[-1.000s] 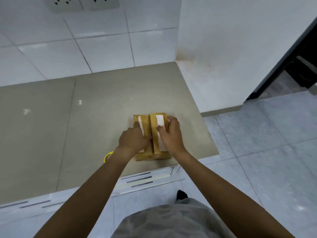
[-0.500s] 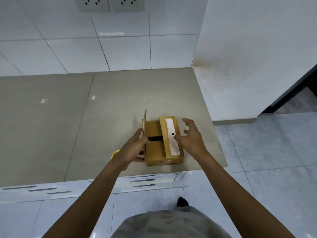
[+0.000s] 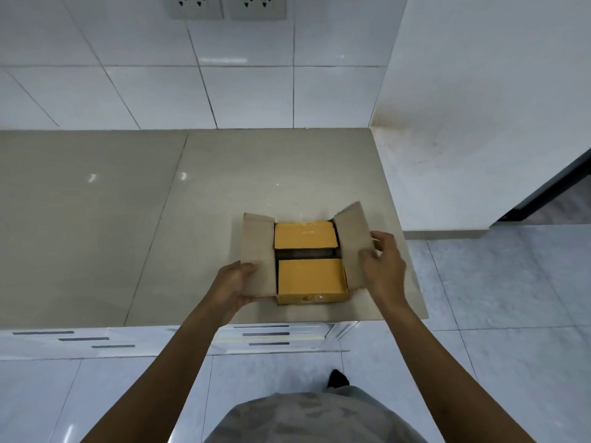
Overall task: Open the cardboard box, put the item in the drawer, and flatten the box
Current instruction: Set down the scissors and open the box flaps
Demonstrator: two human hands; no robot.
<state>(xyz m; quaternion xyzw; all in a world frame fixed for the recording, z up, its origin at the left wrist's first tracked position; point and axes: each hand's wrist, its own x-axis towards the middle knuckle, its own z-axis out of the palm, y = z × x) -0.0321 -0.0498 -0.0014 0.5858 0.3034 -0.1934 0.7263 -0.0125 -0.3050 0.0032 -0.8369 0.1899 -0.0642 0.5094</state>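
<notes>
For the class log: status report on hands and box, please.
Left hand grips left outer flap; right hand pinches right one. Cardboard box inner flaps closed. Nothing obstructing.

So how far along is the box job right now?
Done: the cardboard box has both outer flaps folded out. In hand: left hand and right hand each grip a flap. Left: lift the inner flaps, take out the item, drawer it, flatten the box.

Cardboard box [image 3: 309,284] on counter [image 3: 128,225] near right front corner; drawers [image 3: 268,335] below.
</notes>
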